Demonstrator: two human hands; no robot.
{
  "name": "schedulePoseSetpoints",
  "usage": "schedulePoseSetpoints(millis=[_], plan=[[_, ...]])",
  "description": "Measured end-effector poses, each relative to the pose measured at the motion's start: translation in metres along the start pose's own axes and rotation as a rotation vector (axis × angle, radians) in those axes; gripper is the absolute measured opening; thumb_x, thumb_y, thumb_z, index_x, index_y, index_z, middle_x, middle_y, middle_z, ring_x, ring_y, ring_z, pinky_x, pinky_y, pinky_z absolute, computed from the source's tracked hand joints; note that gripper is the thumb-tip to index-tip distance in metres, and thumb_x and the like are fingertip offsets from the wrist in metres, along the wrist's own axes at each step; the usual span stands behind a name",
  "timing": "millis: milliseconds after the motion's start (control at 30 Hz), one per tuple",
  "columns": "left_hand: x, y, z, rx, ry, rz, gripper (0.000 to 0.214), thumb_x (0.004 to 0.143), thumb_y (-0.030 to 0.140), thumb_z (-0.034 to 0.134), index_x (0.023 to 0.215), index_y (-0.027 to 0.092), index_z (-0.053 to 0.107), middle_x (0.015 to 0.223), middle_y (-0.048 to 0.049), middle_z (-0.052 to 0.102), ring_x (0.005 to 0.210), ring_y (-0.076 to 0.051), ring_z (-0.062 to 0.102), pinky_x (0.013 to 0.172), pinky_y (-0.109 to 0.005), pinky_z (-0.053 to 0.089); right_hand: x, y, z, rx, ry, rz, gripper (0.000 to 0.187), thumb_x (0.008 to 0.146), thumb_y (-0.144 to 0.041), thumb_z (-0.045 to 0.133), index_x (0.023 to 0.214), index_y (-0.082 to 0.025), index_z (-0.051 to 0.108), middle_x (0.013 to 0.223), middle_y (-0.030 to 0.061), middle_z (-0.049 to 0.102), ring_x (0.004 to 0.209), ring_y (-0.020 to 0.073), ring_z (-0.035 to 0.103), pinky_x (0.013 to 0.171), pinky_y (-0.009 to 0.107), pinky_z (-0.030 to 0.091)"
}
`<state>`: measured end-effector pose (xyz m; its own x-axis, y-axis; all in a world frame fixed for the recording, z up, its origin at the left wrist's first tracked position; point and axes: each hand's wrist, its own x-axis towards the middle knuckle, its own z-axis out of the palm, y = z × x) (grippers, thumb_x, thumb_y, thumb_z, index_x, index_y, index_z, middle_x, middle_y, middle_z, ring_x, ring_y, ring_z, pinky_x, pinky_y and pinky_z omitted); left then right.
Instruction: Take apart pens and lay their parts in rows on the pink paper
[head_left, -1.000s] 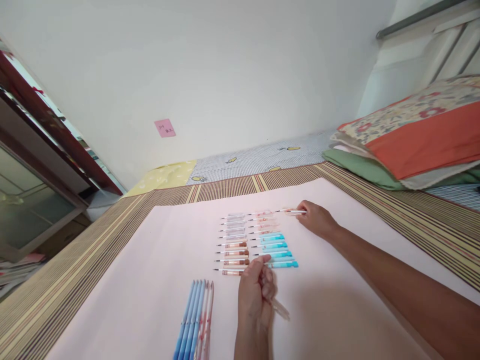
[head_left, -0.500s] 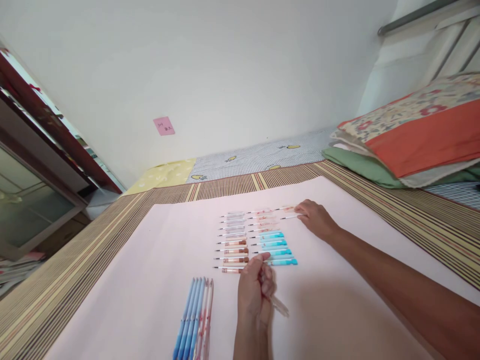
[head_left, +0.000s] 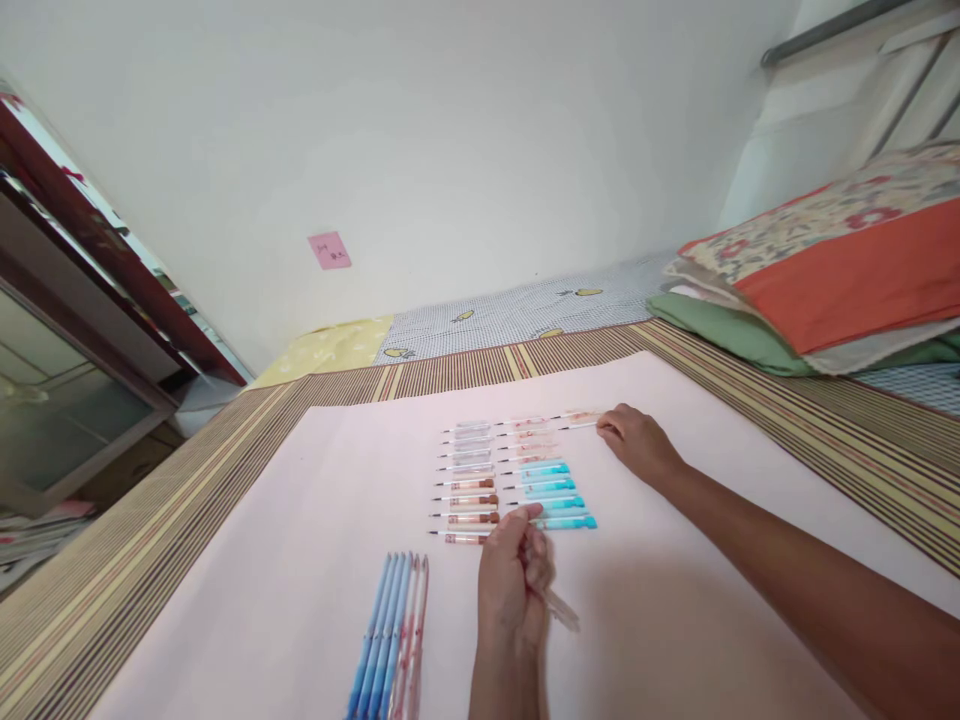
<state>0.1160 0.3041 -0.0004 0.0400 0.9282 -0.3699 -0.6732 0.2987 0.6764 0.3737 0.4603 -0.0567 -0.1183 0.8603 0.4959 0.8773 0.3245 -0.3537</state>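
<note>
My right hand [head_left: 637,444] pinches the end of a thin white pen refill [head_left: 579,427], its tip pointing left, just below another refill and pale barrel [head_left: 581,414] at the far end of the layout. My left hand [head_left: 514,570] is curled around a clear pen barrel [head_left: 562,610] that sticks out below the fingers. Under and beside that hand lie turquoise pen barrels [head_left: 551,487] with refills beside them. To their left is a column of brown-ended barrels [head_left: 472,501] and clear ones [head_left: 472,445], each with a refill. Pinkish barrels [head_left: 529,436] lie above the turquoise ones.
Several blue pens [head_left: 379,640] and pink-patterned pens [head_left: 411,640] lie side by side at the front left on a large pale sheet [head_left: 247,590]. A striped mat [head_left: 195,480] is beneath it. Folded bedding [head_left: 862,270] sits at the right, by the wall [head_left: 487,150].
My right hand has moved the refill slightly away from me, closer to the topmost refill and barrel. My left hand stays in place with the clear barrel.
</note>
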Motion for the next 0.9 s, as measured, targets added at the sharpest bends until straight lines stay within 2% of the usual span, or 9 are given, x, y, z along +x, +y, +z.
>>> schedulePoseSetpoints(millis=[467, 700, 900], plan=[[0.0002, 0.0, -0.0011, 0.016, -0.021, 0.0, 0.055, 0.055, 0.047, 0.091, 0.09, 0.011, 0.07, 0.05, 0.0067, 0.052, 0.036, -0.001, 0.023, 0.043, -0.022, 0.01, -0.002, -0.0067, 0.0063, -0.097, -0.041, -0.071, 0.02, 0.096, -0.02, 0.05, 0.092, -0.019, 0.07, 0.097, 0.01, 0.066, 0.091, 0.0245, 0.06, 0.084, 0.036, 0.044], [0.0003, -0.0002, -0.0006, 0.009, -0.014, 0.003, 0.054, 0.054, 0.046, 0.092, 0.089, 0.01, 0.07, 0.049, 0.0064, 0.052, 0.036, -0.001, 0.024, 0.043, -0.022, 0.008, -0.0053, -0.004, 0.0063, -0.138, 0.062, 0.058, 0.017, 0.091, -0.018, 0.051, 0.087, -0.019, 0.067, 0.096, 0.0114, 0.067, 0.091, 0.027, 0.059, 0.082, 0.038, 0.044], [-0.0015, 0.0004, 0.0026, 0.013, 0.001, 0.0, 0.053, 0.054, 0.046, 0.091, 0.087, 0.01, 0.07, 0.049, 0.0067, 0.052, 0.036, -0.001, 0.023, 0.043, -0.022, 0.008, -0.0071, -0.0042, 0.0045, -0.191, 0.033, 0.151, 0.019, 0.091, -0.019, 0.051, 0.091, -0.018, 0.07, 0.1, 0.0126, 0.067, 0.092, 0.0279, 0.06, 0.079, 0.039, 0.042]])
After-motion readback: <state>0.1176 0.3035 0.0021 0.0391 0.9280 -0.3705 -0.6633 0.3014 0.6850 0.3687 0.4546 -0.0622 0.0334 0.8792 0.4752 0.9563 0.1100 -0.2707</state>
